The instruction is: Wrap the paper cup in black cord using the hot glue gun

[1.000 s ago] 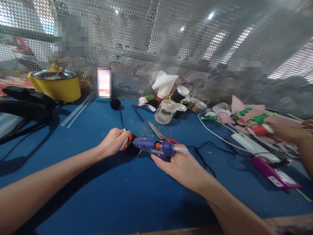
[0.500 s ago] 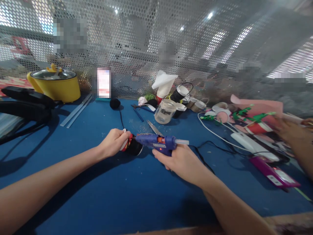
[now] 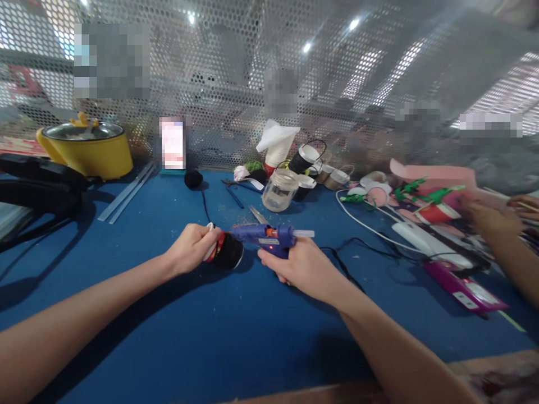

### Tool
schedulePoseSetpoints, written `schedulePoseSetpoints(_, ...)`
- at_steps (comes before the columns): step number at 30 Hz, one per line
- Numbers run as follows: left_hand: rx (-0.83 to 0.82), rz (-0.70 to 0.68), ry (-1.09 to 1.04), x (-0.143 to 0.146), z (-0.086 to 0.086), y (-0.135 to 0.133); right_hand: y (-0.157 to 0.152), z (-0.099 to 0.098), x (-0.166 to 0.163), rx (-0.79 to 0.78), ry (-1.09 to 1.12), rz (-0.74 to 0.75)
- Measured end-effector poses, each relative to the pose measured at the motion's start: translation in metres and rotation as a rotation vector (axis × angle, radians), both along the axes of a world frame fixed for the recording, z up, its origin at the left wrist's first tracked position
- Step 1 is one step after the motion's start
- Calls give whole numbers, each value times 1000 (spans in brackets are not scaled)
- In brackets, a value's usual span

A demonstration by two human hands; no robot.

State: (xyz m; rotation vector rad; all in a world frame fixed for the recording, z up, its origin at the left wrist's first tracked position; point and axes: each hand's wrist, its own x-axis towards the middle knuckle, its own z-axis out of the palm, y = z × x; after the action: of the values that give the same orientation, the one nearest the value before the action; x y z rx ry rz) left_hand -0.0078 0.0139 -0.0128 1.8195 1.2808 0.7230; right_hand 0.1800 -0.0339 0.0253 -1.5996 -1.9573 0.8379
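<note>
My left hand (image 3: 194, 247) is closed round the rim end of a small paper cup (image 3: 228, 251), tipped on its side and partly wrapped in black yarn over red. From the cup a black strand runs back to a ball of yarn (image 3: 193, 179). A blue hot glue gun (image 3: 261, 235) is gripped in my right hand (image 3: 305, 264), its nozzle at the cup's upper side; whether it touches I cannot tell. A clear glue stick (image 3: 304, 233) pokes out of its back end, and a small red light glows on its body. Scissors (image 3: 257, 215) lie partly hidden behind the gun.
Behind stand a clear plastic jar (image 3: 280, 192), yarn-wrapped cups (image 3: 304, 159) and a lit phone (image 3: 173, 143). At left are a yellow pot (image 3: 90, 148) and glue sticks (image 3: 126, 193). Cables, a white power strip (image 3: 429, 241), a purple box (image 3: 465, 286) and another person's hand (image 3: 490, 219) are at right.
The whole view has shifted slightly. Both hands keep their holds, and the glue gun's nozzle stays by the cup. The cup appears turned a little, showing more of its black wrapping.
</note>
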Motion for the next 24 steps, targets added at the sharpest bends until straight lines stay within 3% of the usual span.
schedulePoseSetpoints(16,46,-14,58,-1,1,0,13,-5,3,0,18,50)
schedulePoseSetpoints(24,95,-28,88,-1,1,0,19,-11,7,-106,130,58)
